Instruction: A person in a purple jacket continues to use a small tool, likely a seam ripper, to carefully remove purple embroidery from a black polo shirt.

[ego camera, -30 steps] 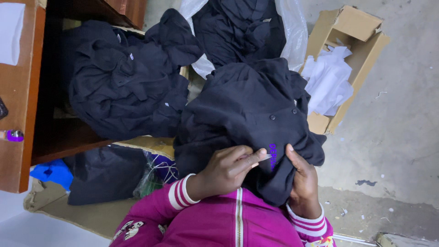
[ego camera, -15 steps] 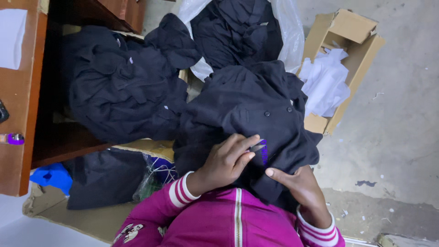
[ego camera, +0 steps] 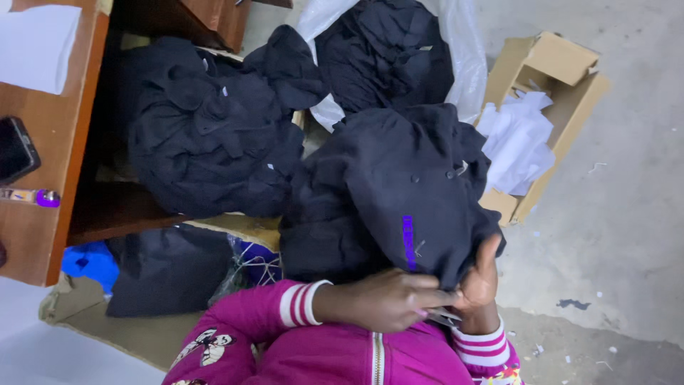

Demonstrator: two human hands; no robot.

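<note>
The person holds a dark jacket (ego camera: 392,192) on their lap. The left hand (ego camera: 385,299) is closed on its bottom edge, near a purple strip (ego camera: 408,242). The right hand (ego camera: 481,281) pinches the same edge from the other side. This one looks not finished yet. A heap of dark clothes (ego camera: 206,142) lies beside a wooden desk (ego camera: 50,185), and more fill a white bag (ego camera: 463,64), so lots seems left.

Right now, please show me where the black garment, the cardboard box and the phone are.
black garment (ego camera: 385,192), head view, middle of the cloth.
cardboard box (ego camera: 559,60), head view, upper flap.
phone (ego camera: 14,150), head view, dark screen.
</note>
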